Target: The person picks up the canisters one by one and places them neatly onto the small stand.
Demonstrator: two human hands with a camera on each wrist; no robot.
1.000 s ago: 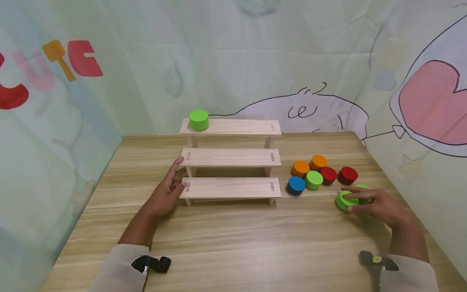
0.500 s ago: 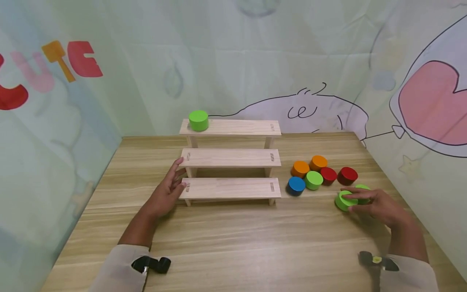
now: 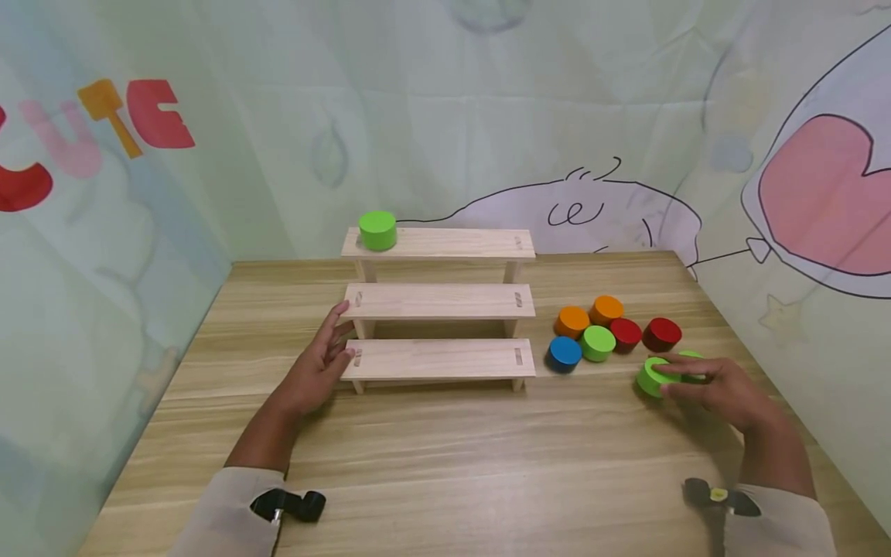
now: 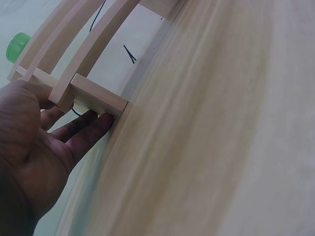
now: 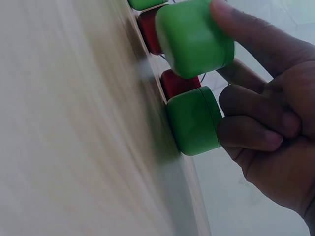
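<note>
Thumb and fingers of the right hand (image 3: 720, 393) pinch a green block (image 3: 654, 377) toward the right edge of the tabletop (image 3: 452, 472); whether the block touches the tabletop, I cannot tell. Two other fingers of that hand are curled in toward the palm. Just beside the pinched block, partly hidden by the hand in the head view, a second green block (image 5: 194, 123) sits on the tabletop.

The left hand (image 3: 316, 371) holds the left end of a wooden stand (image 3: 438, 302), its thumb at the end of the lowest step (image 3: 438, 358) and one finger at the edge of the middle step (image 3: 480, 300). Seen from the left wrist, two fingertips touch the lowest step's leg (image 4: 98, 93).

The stand rises toward the back edge of the tabletop. At the left end of its top step (image 3: 459, 244) stands a third green block (image 3: 378, 231).

Between the stand and the right edge, a blue block (image 3: 564, 353) lies nearest the front edge, with a fourth green block (image 3: 598, 343) just beside it. Two orange blocks (image 3: 572, 322) are nearer the back edge. One red block (image 3: 626, 335) stands beside that green one; another red block (image 3: 662, 334) lies farther right. A printed cloth (image 3: 418, 124) hangs behind.
</note>
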